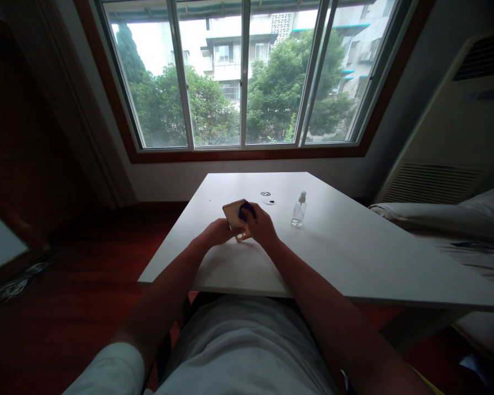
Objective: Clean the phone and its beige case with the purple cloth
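Note:
Above the white table, my left hand is closed on the lower left edge of a phone case. The case is pale beige and tilted, with round camera openings at its lower end; whether a phone sits inside I cannot tell. My right hand pinches a small, dark, soft-looking cloth and presses it against the face of the case. Part of the cloth is hidden under the fingers. To the right of my right hand, a clear spray bottle stands upright, with a little liquid at its bottom.
Two small flat round items with dark markings lie on the table beyond my hands. A window fills the wall ahead. A pale covered seat is at the right, and coiled cables lie on the floor at the left.

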